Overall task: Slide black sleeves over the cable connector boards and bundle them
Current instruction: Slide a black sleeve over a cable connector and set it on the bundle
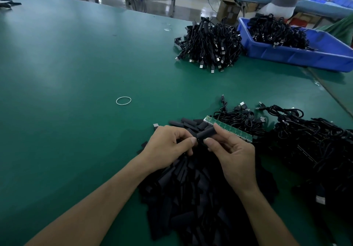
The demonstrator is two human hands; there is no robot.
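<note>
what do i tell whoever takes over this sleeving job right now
Left hand and right hand both pinch one black sleeve above the loose sleeve pile.
Green board strip lies just behind, cables to its right.
Rubber band lies alone to the left, unused.
Far cable heap and blue bin: cannot tell whether finished.
Left: sleeve the boards, then bundle.
</note>
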